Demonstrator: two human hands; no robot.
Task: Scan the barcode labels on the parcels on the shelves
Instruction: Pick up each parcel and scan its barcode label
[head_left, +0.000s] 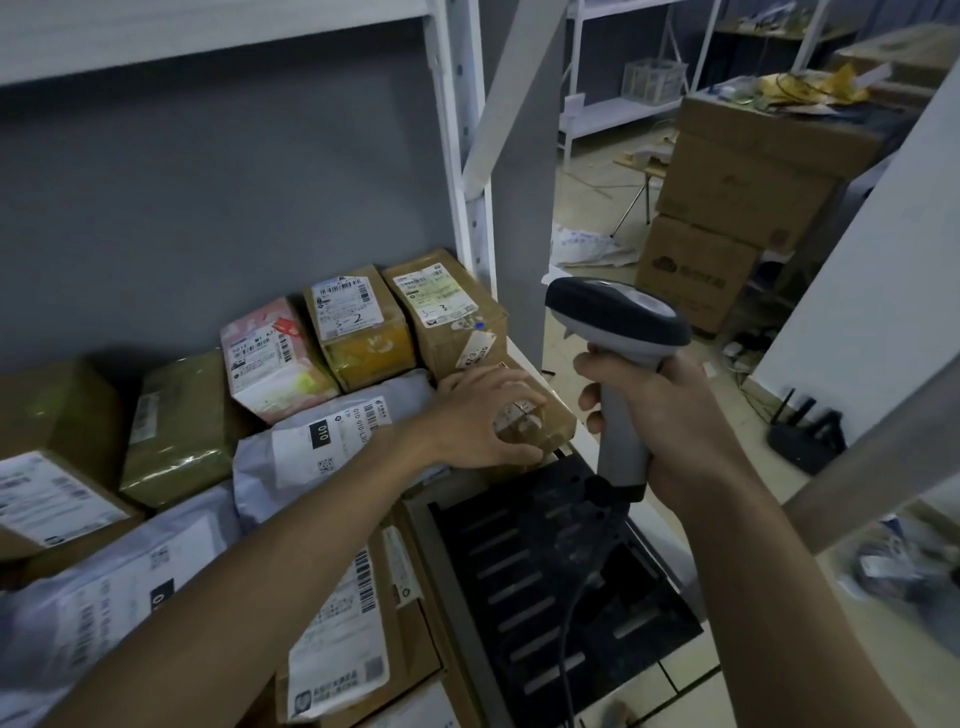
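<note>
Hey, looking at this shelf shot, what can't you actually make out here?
Head view only:
- Small brown box: label mostly covered by the left hand.
- Scanner trigger: hidden under the right hand.
- Grey mailer bag: print motion-blurred.
- Parcel label barcodes: too small to read.

A white metal shelf (524, 353) carries taped cardboard parcels (358, 325) and grey mailer bags (311, 447).

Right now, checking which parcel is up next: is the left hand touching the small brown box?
Touching. The head view shows the left hand with fingers curled over the small brown box at the shelf's right edge.
</note>
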